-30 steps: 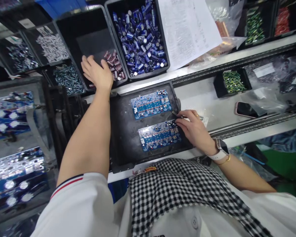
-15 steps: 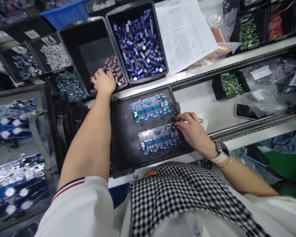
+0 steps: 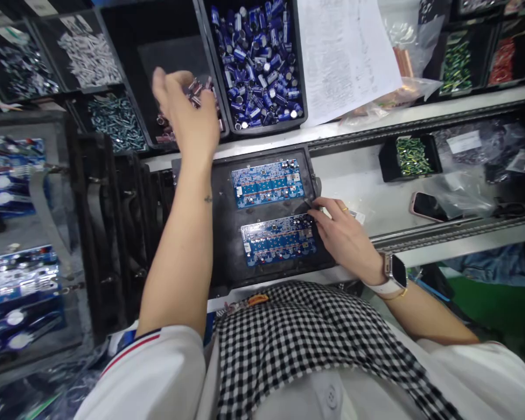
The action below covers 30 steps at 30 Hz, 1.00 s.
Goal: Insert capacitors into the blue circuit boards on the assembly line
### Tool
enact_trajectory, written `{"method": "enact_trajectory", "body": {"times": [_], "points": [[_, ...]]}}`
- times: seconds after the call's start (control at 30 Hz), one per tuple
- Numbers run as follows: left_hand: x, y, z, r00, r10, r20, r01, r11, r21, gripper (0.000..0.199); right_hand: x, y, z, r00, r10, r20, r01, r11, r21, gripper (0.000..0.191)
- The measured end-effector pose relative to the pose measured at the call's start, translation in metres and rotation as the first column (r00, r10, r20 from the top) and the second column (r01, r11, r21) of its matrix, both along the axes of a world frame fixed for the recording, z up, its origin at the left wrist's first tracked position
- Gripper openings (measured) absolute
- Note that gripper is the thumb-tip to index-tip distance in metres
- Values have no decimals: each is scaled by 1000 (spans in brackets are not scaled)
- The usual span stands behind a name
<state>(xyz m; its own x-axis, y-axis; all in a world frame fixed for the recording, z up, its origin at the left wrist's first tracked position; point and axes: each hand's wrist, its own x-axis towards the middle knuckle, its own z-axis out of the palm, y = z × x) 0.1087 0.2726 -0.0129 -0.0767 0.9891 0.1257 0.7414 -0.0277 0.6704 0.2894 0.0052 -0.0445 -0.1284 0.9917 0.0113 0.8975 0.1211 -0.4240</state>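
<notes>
Over the black bin (image 3: 170,49) with brownish-pink capacitors (image 3: 196,90), my left hand (image 3: 186,108) hangs with its fingers spread and slightly blurred. I see no part held in it. My right hand (image 3: 339,230) is pinched around a thin dark tool (image 3: 308,204), its tip near the right ends of two blue circuit boards. The upper board (image 3: 266,185) and the lower board (image 3: 279,242) lie one above the other on a black tray (image 3: 223,233).
A bin of blue capacitors (image 3: 262,70) stands beside the paper sheet (image 3: 345,58). Farther right are a small black box (image 3: 387,157) of green parts and a phone (image 3: 429,207). Filled boards (image 3: 17,280) sit in a rack at the left.
My left hand has lifted from among the brownish-pink capacitors and its fingers have spread. My right hand keeps nearly the same pose. The camera view has shifted slightly.
</notes>
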Motion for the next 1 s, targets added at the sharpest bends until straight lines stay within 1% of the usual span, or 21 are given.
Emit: {"method": "enact_trajectory", "body": {"times": [0.1, 0.17, 0.23, 0.27, 0.3, 0.37, 0.4, 0.47, 0.57, 0.63, 0.67, 0.73, 0.87, 1.0], "points": [[6, -36, 2, 982, -161, 97, 156, 986, 63, 31, 0, 2, 3, 999, 25, 38, -24, 1000, -7, 36], [4, -61, 1, 961, -240, 138, 233, 970, 67, 30, 2, 4, 6, 998, 36, 42, -35, 999, -13, 32], [0, -88, -2, 929, -334, 161, 325, 942, 79, 27, 4, 7, 10, 997, 37, 61, -36, 999, -14, 30], [-2, -102, -3, 906, -392, 160, 384, 920, 78, 24, 5, 8, 11, 997, 35, 70, -33, 999, -16, 30], [-3, -116, -5, 872, -465, 154, 460, 885, 65, 21, 5, 8, 12, 997, 26, 73, -25, 1000, -19, 31], [-3, -142, -10, 781, -610, 136, 616, 788, -5, 17, 5, 9, 11, 999, -5, 37, 6, 1000, -20, 33], [-1, -152, -14, 739, -662, 126, 672, 738, -57, 16, 5, 9, 10, 999, -34, 3, 34, 999, -12, 33], [6, -166, -23, 685, -723, 89, 727, 671, -147, 19, 3, 6, 5, 991, -107, -77, 109, 994, 20, 31], [17, -171, -37, 647, -762, -4, 748, 636, -192, 20, 1, 1, -3, 965, -202, -169, 216, 974, 67, 24], [25, -170, -41, 621, -783, -46, 762, 616, -201, 20, 0, -2, -7, 952, -232, -198, 252, 964, 84, 23], [29, -169, -42, 614, -787, -67, 762, 612, -209, 20, -1, -2, -9, 948, -239, -208, 263, 960, 93, 23], [35, -170, -42, 614, -780, -124, 747, 624, -229, 19, -3, -3, -11, 941, -247, -230, 277, 955, 108, 24], [44, -179, -41, 651, -722, -234, 686, 692, -226, 16, -6, -2, -13, 920, -275, -279, 316, 942, 111, 23], [49, -189, -42, 702, -668, -249, 639, 744, -193, 17, -9, -4, -16, 897, -312, -314, 362, 925, 114, 22]]}}
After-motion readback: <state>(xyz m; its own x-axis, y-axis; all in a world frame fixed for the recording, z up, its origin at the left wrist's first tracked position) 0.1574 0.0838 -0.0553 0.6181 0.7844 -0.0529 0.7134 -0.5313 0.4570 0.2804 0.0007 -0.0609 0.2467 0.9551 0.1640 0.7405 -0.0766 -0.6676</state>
